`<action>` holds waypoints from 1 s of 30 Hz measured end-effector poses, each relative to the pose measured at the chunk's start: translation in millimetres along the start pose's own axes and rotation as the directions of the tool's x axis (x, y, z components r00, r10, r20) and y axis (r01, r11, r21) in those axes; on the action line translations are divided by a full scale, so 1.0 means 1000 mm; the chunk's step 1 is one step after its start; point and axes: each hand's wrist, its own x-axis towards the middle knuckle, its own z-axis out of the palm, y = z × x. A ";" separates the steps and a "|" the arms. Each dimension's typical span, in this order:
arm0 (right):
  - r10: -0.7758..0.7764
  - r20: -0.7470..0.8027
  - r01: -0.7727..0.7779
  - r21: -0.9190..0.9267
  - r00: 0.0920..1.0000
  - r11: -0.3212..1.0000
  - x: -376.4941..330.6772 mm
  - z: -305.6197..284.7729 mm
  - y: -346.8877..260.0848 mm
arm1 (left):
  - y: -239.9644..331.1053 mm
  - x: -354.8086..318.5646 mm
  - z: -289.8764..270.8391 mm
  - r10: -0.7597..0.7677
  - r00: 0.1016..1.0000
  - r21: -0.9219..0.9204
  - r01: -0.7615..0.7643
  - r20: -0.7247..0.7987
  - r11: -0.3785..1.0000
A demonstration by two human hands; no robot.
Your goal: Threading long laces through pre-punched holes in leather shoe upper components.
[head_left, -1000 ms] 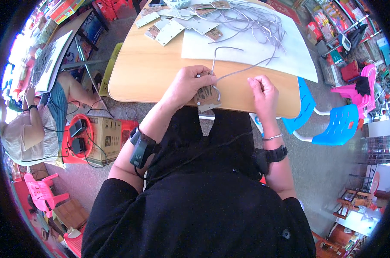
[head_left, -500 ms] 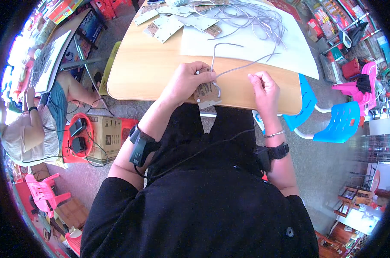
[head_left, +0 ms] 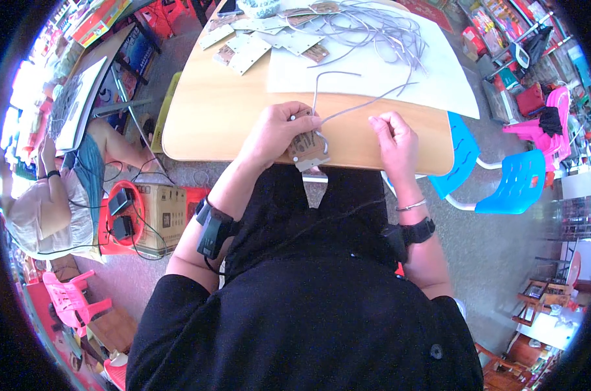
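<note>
My left hand [head_left: 282,130], at the table's near edge, pinches a small brown-and-white card [head_left: 306,151] between thumb and fingers. A thin grey cord [head_left: 367,102] passes by the thumb; a short bend of it lies against the card, and its two loose ends stretch out over the table. Part of the card is hidden behind the fingers. To the right, my right hand [head_left: 398,143] is raised with its fingers curled and thumb drawn in. It is apart from card and cord, and nothing shows in it.
On the wooden table [head_left: 204,124] lie several similar cards [head_left: 250,52], a tangle of grey cords [head_left: 386,32] and a white sheet [head_left: 445,88]. A patterned bowl [head_left: 259,8] stands at the back. Blue chairs [head_left: 514,182] are at right; another person [head_left: 44,208] sits at left beside a cardboard box [head_left: 162,218].
The view has shifted slightly. My left hand still holds the card, which is tilted a little differently, with the cord. My right hand stays raised, apart from them.
</note>
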 end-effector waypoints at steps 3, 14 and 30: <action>-0.032 -0.020 0.032 0.011 0.999 0.999 -0.001 0.002 0.002 | -0.008 0.002 -0.002 0.030 0.999 0.006 -0.030 0.011 1.000; -0.040 0.044 0.037 0.069 0.998 0.997 -0.003 0.003 0.002 | 0.001 -0.002 0.002 -0.006 1.000 -0.059 0.005 -0.011 0.998; 0.051 0.330 -0.195 0.421 0.942 0.886 -0.015 0.009 -0.025 | 0.000 -0.009 0.012 0.047 0.988 -0.321 0.003 0.148 0.947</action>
